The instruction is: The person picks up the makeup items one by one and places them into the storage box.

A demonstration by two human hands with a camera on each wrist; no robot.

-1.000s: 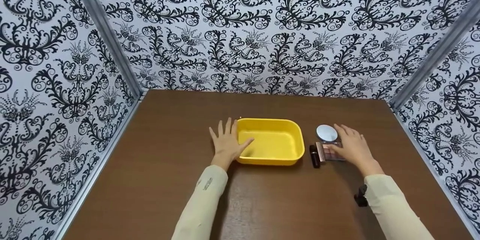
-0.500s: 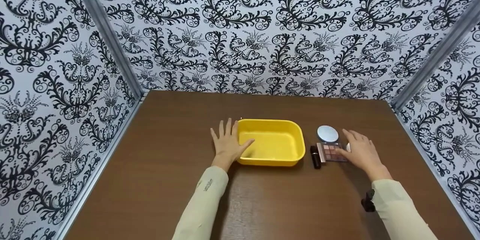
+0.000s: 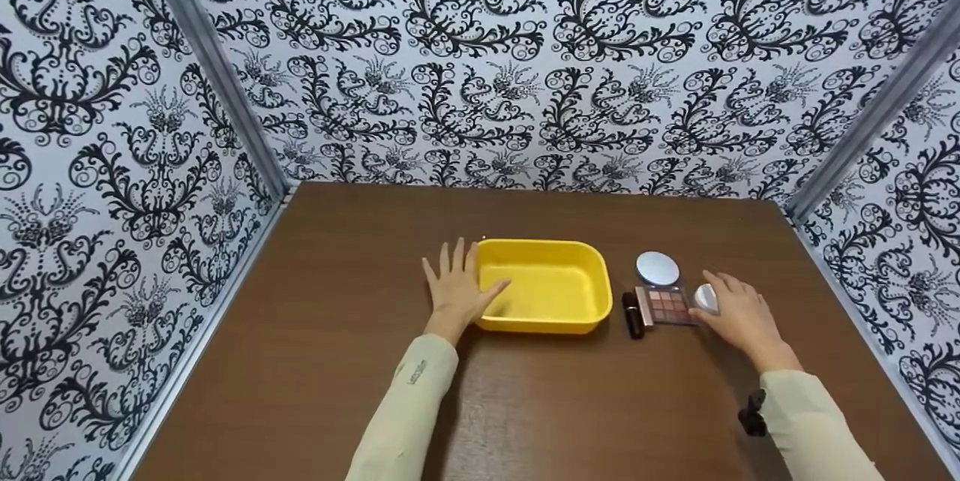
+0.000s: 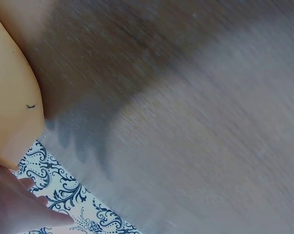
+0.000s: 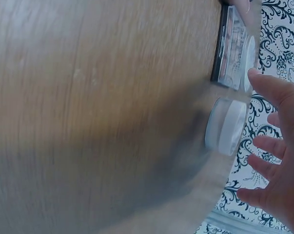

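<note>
My left hand (image 3: 456,293), its fingers spread, is at the left rim of a yellow tray (image 3: 540,327); in the left wrist view the hand (image 4: 20,204) shows beside the tray's wall (image 4: 15,92). Around a small white-lidded jar (image 3: 706,299), my right hand (image 3: 739,312) holds its fingers apart. The right wrist view shows the hand (image 5: 283,151) with a gap between it and the jar (image 5: 227,126). Left of the jar lies an eyeshadow palette (image 3: 666,306) with a clear lid, also seen in the right wrist view (image 5: 232,48).
A round silvery disc (image 3: 658,269) lies behind the palette. Left of the palette is a dark lipstick-like tube (image 3: 633,315). These stand on a brown table (image 3: 555,406), with patterned walls (image 3: 510,91) at the back and both sides.
My right hand has moved right, from over the palette to the jar, and uncovered both of them. My left hand has stayed at the tray.
</note>
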